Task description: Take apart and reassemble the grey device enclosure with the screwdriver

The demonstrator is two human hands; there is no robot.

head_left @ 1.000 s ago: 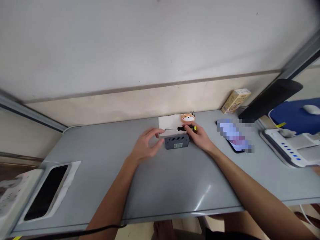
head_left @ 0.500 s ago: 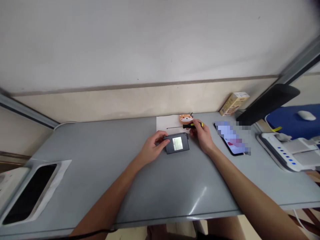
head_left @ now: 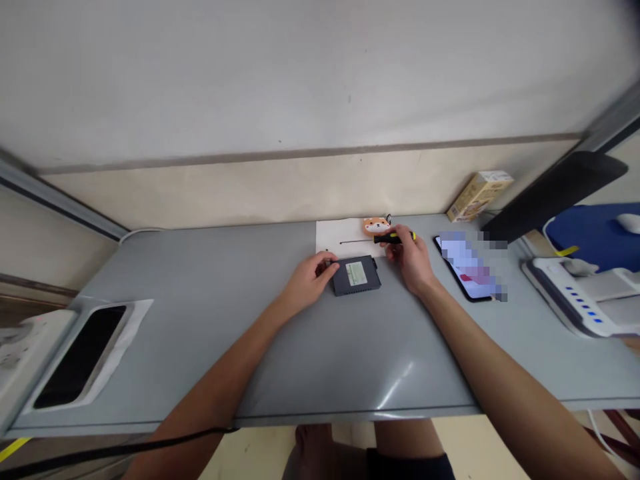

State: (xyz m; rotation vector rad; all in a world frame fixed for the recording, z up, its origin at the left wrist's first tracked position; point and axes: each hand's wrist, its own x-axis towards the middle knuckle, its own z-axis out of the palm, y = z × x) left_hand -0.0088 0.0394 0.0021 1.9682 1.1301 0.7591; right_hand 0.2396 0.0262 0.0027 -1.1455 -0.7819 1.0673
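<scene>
A flat dark box (head_left: pixel 371 271) with a pale label on its top face is at the middle of the grey table. My left hand (head_left: pixel 310 276) pinches its left edge near the far corner, thumb on top. In my right hand (head_left: pixel 414 260) is a screwdriver (head_left: pixel 383 239) with a black and yellow handle, its thin shaft pointing left above a white paper (head_left: pixel 327 233). That hand stays to the right of the box, apart from its top. Just behind the screwdriver lies an orange and white animal-face item (head_left: pixel 375 225).
A lit phone (head_left: pixel 461 267) lies to the right, before a small carton (head_left: pixel 479 195) and a black upright object (head_left: pixel 555 193). Farther right is a white power strip (head_left: pixel 575 293). A dark-screened device (head_left: pixel 83 357) rests on white paper at the left.
The box has tipped from a raised tilt to lying flatter, with a slotted near edge now showing. My left hand keeps its hold. The screwdriver stays in my right hand; the view has shifted slightly.
</scene>
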